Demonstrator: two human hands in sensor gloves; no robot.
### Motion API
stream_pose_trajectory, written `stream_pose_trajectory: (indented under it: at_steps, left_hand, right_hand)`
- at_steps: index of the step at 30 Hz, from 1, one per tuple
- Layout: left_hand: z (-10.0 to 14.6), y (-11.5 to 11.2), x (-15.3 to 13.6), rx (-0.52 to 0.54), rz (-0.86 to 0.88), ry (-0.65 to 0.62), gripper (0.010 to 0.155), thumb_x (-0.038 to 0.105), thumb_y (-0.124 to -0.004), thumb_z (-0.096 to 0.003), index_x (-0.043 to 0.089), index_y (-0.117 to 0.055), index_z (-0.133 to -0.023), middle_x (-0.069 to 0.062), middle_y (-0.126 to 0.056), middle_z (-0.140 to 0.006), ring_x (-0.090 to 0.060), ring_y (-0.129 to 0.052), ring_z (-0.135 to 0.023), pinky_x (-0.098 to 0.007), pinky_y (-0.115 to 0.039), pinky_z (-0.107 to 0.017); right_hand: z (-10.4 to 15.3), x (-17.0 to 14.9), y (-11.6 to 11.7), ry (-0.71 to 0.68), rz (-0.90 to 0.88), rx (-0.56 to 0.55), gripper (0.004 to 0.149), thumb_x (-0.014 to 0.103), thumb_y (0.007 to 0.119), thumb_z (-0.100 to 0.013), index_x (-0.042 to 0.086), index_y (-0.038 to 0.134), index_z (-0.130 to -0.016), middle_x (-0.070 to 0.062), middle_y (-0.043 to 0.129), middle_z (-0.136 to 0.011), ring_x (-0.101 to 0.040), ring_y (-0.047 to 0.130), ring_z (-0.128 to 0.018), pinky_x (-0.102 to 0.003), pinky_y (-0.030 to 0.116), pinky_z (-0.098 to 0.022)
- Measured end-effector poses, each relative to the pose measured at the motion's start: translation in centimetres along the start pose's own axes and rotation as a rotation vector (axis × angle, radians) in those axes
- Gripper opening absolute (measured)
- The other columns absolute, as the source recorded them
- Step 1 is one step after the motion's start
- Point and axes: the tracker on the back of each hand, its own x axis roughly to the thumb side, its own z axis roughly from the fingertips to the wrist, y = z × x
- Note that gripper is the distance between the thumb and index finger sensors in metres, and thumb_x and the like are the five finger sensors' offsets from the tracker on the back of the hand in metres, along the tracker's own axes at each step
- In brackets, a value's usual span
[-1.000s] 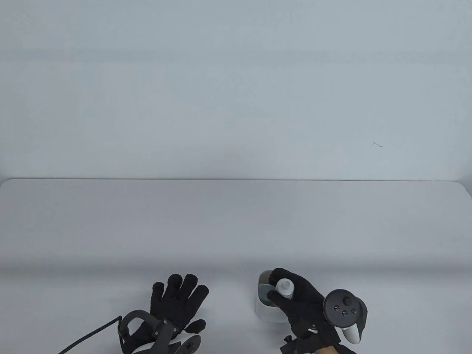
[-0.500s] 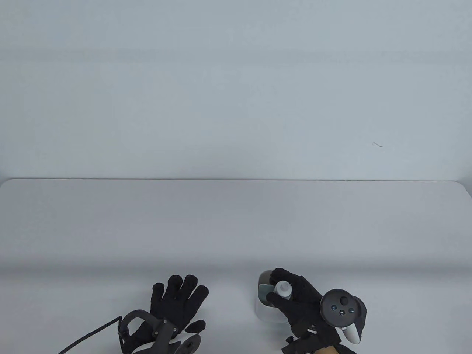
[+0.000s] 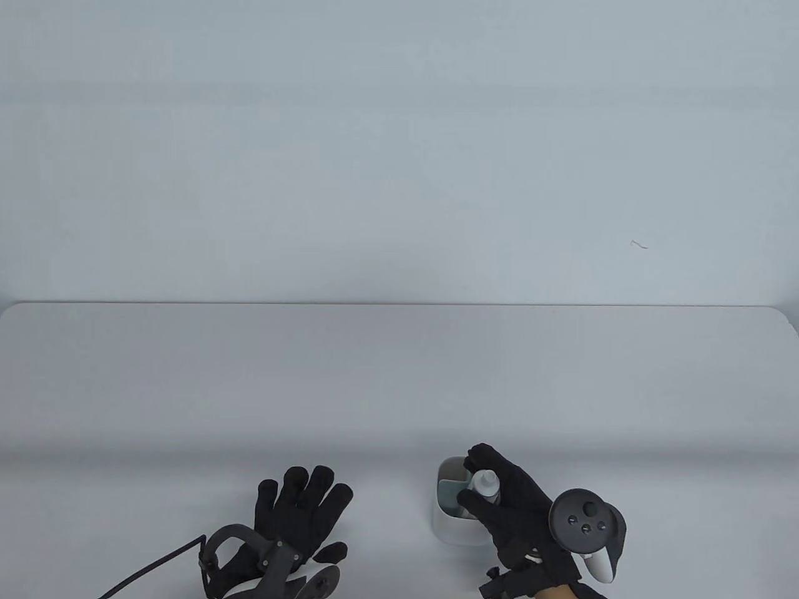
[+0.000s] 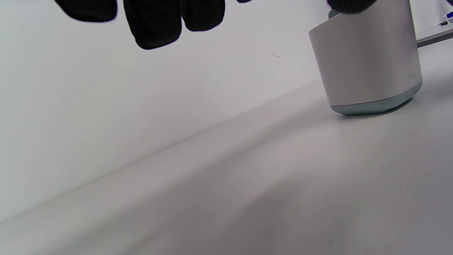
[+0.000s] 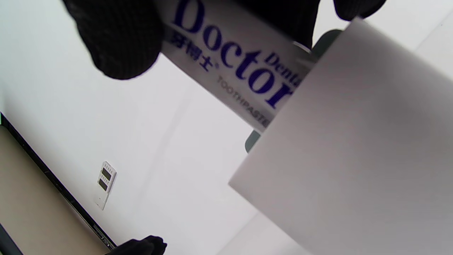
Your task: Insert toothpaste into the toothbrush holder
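A white toothbrush holder (image 3: 450, 529) with a teal insert stands near the table's front edge; it also shows in the left wrist view (image 4: 368, 63) and the right wrist view (image 5: 354, 148). My right hand (image 3: 487, 490) grips a white toothpaste tube (image 3: 485, 483), cap end up, its lower part down inside the holder. In the right wrist view the tube (image 5: 230, 60) bears blue "Doctor" lettering and goes in behind the holder's rim. My left hand (image 3: 304, 505) rests flat on the table, left of the holder, holding nothing.
The white table (image 3: 399, 374) stretches away to a pale wall. A black cable (image 3: 150, 564) runs from my left wrist to the bottom edge. A small white wall device (image 5: 105, 184) shows in the right wrist view.
My right hand has shifted slightly right and the tube's cap sits lower, deeper in the holder. The left hand has not moved.
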Motion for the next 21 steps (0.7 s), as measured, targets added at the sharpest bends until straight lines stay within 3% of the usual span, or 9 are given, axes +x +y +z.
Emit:
stream_pose_trajectory:
  at_steps: [21]
  left_hand:
    - [-0.12, -0.20, -0.01, -0.010, -0.003, 0.000, 0.077, 0.058, -0.053, -0.0554, 0.016, -0.027, -0.114, -0.022, -0.048, -0.121, -0.053, -0.065, -0.105, -0.071, -0.058, -0.067]
  right_hand:
    - [0.27, -0.40, -0.83, 0.018, -0.041, -0.059, 0.069, 0.050, 0.078, -0.053, 0.020, 0.051, -0.109, -0.009, 0.068, -0.111, -0.039, 0.074, -0.097, -0.068, 0.044, -0.071]
